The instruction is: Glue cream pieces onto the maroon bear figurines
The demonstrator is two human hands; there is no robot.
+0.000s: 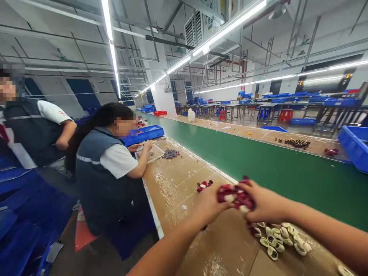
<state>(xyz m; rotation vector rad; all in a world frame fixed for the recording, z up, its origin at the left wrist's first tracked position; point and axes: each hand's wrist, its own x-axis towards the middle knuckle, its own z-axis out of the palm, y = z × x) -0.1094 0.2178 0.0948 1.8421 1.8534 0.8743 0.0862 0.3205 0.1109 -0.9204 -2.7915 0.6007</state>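
The worker's left hand [211, 204] and right hand [263, 202] are clamped on the red-and-white bundle [236, 198] above the counter [230, 237]. Support it evenly from both sides; keep it clear of the pale pieces [277, 238] nearby.

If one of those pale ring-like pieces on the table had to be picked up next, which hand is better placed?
Probably the right hand: it looks nearer to the pale ring-like pieces. The left hand is farther off, on the other side of the dark-red bundle that both hold.
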